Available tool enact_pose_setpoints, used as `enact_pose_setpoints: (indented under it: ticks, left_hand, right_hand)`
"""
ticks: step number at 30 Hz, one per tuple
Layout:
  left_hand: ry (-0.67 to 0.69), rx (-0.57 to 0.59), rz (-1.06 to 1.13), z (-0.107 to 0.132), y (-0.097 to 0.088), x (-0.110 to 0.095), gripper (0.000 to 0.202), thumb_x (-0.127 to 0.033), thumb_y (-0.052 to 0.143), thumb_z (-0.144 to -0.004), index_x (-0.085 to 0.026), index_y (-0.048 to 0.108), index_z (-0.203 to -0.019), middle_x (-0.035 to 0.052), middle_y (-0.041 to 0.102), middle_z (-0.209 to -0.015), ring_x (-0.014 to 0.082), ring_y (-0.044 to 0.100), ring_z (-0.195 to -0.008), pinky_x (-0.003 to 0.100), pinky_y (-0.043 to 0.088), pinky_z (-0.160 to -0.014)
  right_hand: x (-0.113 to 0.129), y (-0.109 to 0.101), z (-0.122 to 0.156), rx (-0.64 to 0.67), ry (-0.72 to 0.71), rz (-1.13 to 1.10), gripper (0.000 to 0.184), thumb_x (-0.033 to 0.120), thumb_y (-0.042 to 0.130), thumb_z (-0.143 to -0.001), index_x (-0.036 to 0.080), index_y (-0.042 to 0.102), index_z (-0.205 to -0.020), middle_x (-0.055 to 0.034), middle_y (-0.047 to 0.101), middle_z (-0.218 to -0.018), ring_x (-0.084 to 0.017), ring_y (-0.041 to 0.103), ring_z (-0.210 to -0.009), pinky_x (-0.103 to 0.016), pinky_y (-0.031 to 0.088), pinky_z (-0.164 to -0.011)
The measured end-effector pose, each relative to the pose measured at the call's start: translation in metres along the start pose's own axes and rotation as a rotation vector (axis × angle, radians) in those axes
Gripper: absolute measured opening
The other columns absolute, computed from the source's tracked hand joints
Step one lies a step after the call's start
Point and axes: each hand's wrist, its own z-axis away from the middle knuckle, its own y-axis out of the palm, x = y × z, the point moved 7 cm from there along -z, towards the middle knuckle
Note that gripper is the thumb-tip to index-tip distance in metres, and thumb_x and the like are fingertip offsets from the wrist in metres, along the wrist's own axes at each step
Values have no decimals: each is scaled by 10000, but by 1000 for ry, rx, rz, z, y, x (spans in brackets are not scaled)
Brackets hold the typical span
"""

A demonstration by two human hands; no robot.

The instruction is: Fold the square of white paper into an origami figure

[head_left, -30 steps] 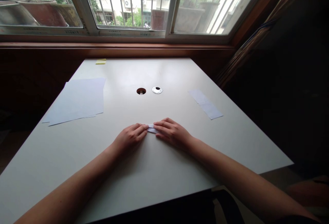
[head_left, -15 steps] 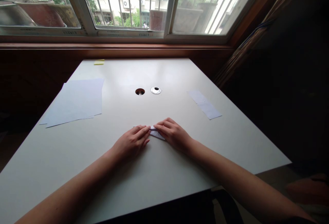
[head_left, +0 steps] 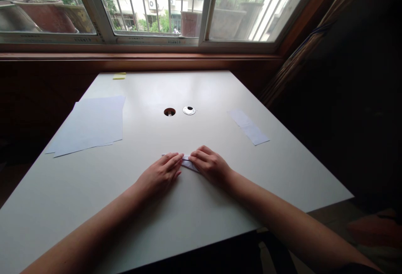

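Note:
A small folded piece of white paper (head_left: 189, 164) lies on the white table (head_left: 150, 228), between my two hands. The fingers of my left hand (head_left: 161, 172) are closed over its left part, pressing it down. On its right part, my right hand (head_left: 211, 163) grips it with thumb and bent fingers. Only the middle strip of the paper shows, with a fold line running across it. Both its ends are mostly hidden under my fingers.
Large white sheets (head_left: 89, 125) lie at the left. White paper strips (head_left: 249, 127) rest at the right. A round hole (head_left: 169, 112) and its metal cover (head_left: 189, 110) are mid-table. A yellow sticky pad (head_left: 119, 76) sits at the back left, below the window.
My right hand has shifted very slightly along the folded paper. The whole view has moved a little, and both hands still hold the paper.

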Motion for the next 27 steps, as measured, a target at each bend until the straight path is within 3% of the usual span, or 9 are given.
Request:
enact_pose_setpoints:
  ticks: [17, 23, 27]
  left_hand:
    - [2, -20, -16, 1, -1, -1, 408, -234, 454, -1015, -92, 519, -1392, 129, 556, -1414, 268, 511, -1310, 409, 466, -1100]
    - [8, -14, -53, 0, -1, -2, 394, -225, 435, -1018, -103, 535, -1379, 122, 543, -1431, 263, 513, -1307, 412, 463, -1098]
    - [7, -19, -39, 0, -3, -2, 383, -215, 441, -1010, -100, 557, -1356, 138, 564, -1402, 268, 529, -1287, 421, 481, -1073]
  right_hand:
    - [-2, -1, -1, -27, 110, -41, 139, 144, 549, -950, 193, 678, -959, -72, 676, -936, -203, 562, -908, -339, 507, -809]
    - [-4, 0, -7, 17, 268, -109, 135, 214, 534, -976, 185, 640, -899, -75, 651, -913, -198, 588, -864, -352, 502, -816]
    - [-3, 3, -3, 12, 365, -141, 90, 249, 611, -938, 188, 628, -1002, -83, 647, -958, -226, 578, -914, -389, 513, -842]
